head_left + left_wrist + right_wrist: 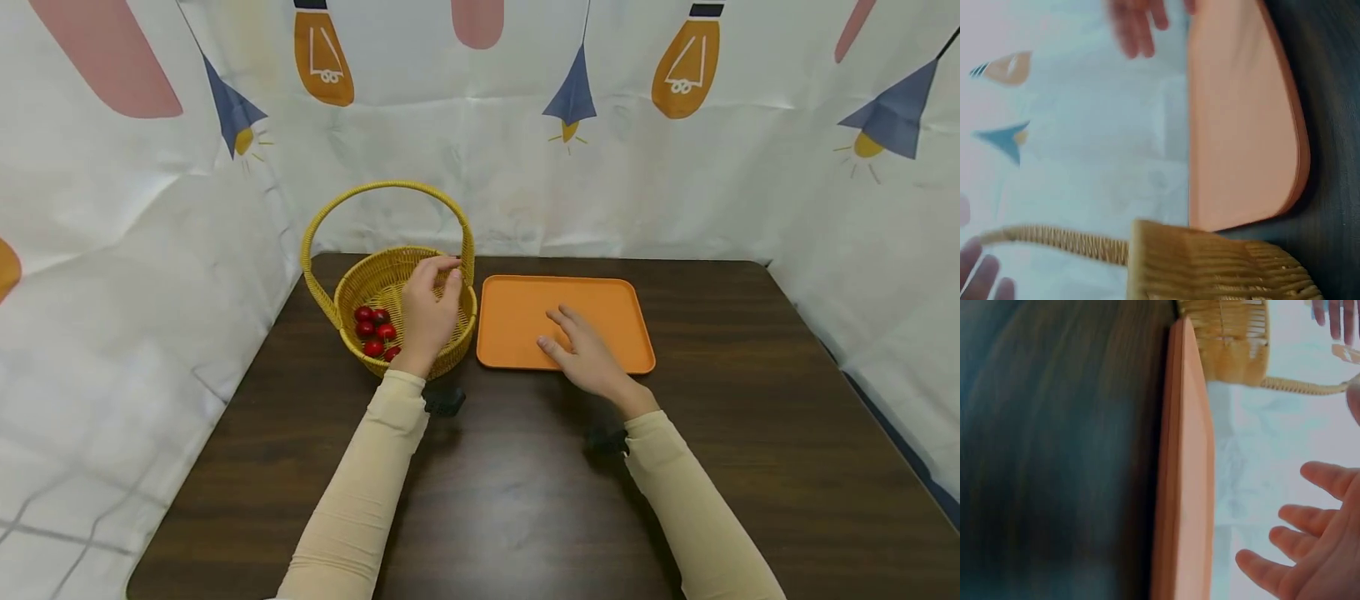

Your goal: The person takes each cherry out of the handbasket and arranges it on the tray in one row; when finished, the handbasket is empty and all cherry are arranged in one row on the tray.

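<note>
A yellow woven basket (453, 354) with a tall arched handle stands at the back left of the table. Several red cherries (386, 332) lie in its left part. My left hand (431, 308) is over the basket's right side, fingers and thumb bent loosely; in the left wrist view its fingertips (985, 275) show near the basket handle, holding nothing. To the right, an orange tray (517, 321) bears nothing visible. Above the tray's right half, my right hand (588, 354) has its fingers spread. Those fingers (1300, 540) also hold nothing in the right wrist view.
The dark wooden table (510, 500) stretches in front of basket and tray. Behind it hangs a white curtain (495, 183) with lamp prints, also along both sides. The basket handle (390, 185) arches up beyond my left hand.
</note>
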The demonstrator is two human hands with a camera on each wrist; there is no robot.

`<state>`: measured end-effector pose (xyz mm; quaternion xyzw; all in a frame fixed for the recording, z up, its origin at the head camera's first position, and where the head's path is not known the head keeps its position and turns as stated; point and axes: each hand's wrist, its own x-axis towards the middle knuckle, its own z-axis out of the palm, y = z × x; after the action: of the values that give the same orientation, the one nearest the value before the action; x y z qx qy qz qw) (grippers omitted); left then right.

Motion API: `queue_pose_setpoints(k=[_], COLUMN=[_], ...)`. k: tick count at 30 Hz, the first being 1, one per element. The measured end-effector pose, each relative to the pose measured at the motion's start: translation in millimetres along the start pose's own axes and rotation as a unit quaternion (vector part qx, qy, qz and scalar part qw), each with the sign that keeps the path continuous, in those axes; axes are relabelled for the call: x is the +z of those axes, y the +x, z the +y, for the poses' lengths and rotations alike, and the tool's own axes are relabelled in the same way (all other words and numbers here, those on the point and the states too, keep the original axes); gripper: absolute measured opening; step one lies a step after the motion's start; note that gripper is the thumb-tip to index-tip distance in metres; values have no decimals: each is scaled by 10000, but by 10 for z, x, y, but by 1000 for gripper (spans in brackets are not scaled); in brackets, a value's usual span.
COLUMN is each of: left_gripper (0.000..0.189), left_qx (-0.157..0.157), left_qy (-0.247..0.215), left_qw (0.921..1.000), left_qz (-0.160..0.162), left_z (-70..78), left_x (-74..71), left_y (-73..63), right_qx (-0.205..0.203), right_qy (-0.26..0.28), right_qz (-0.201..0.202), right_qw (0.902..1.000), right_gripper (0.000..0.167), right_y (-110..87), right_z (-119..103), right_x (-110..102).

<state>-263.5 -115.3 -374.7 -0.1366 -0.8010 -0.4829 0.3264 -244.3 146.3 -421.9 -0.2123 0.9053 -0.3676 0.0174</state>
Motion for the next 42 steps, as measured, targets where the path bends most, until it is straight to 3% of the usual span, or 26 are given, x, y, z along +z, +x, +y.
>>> queue_pose_setpoints(k=[4,9,11,14,16,18,21,23,27,30,32,35,42], left_gripper=[20,16,15,18,26,38,47,48,50,51,49,42,39], left_qx=[-111,-18,59,103,66,-59,-429,-826,-2027,-3014,-3423,-3613,-3671], left_qy=[-106,394,600,809,742,628,343,200,-505,-1404,-1894,-2350,-2904], left_qw=[9953,9828,9705,9430,9290,9209,9194,9195,9165,9000,8850,8703,8565], left_qz=[952,1806,2333,3227,3625,3846,3894,3838,3411,2819,2526,2385,2173], left_z=[-102,-252,-318,-390,-385,-343,-291,-337,-545,-687,-769,-879,-1081], left_x=[-153,-282,-315,-362,-394,-426,-478,-523,-676,-825,-913,-997,-988], left_y=[-73,-157,-184,-205,-202,-188,-169,-162,-141,-112,-102,-118,-182], right_qx=[-131,-305,-373,-428,-400,-344,-228,-155,-61,-68,-91,-138,15], right_qy=[462,952,1064,1227,1334,1422,1535,1579,1694,1856,1967,2189,2777], right_qz=[292,675,817,1018,1146,1249,1364,1397,1438,1468,1469,1423,1198], right_qw=[9984,9927,9903,9863,9836,9813,9784,9774,9750,9716,9694,9652,9532], right_gripper=[61,48,44,39,36,33,28,27,26,26,25,25,25], right_y=[-24,-25,-21,-14,-9,-1,4,2,-12,-7,1,11,-6], right_z=[7,41,53,63,72,86,115,130,145,137,116,57,-305], right_x=[136,260,297,346,376,402,435,448,461,472,476,471,356])
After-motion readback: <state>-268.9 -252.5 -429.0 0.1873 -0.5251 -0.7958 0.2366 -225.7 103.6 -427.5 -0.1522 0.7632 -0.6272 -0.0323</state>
